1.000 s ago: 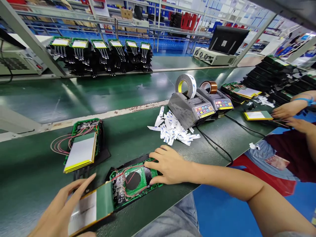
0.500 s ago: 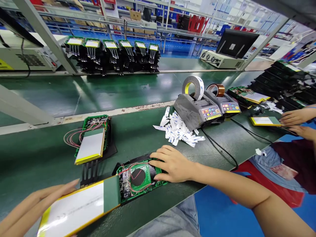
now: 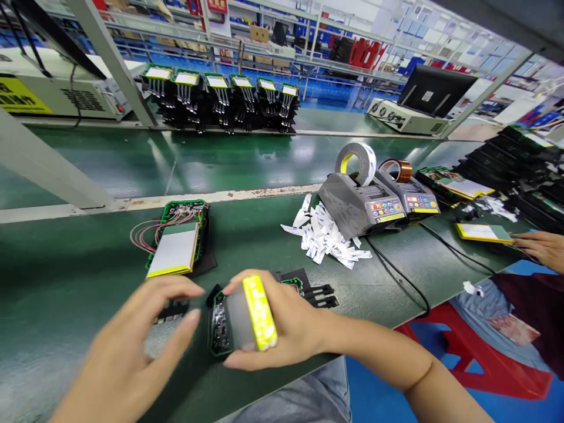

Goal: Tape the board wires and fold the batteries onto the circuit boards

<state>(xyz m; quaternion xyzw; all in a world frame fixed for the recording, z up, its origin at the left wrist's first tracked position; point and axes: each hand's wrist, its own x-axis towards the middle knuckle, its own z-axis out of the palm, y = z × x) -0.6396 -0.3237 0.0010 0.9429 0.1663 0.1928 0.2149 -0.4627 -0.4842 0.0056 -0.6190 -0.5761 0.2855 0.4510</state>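
Battery (image 3: 259, 311) lifted over the case (image 3: 218, 332), in the right hand (image 3: 291, 314)

The battery, which lay flat to the left of the case half a second ago, now stands tilted above it, yellow end raised. Its grey face hides the middle of the case; whether the two touch cannot be told. The right hand, then resting on the case's right end, grips the battery, fingers at its far edge and thumb at the near one. The left hand (image 3: 121, 346), left of the case, has fingers and thumb curved apart and holds nothing visible. The battery seems to have passed from lying beside the case to being placed, its seating apparently not yet done.

Black strips (image 3: 321, 295) jut right of the case. Beyond it to the left lies a second unit (image 3: 174, 247); beyond it to the right, scraps (image 3: 326, 235) and a tape machine (image 3: 361, 202) on the bench (image 3: 251, 235).
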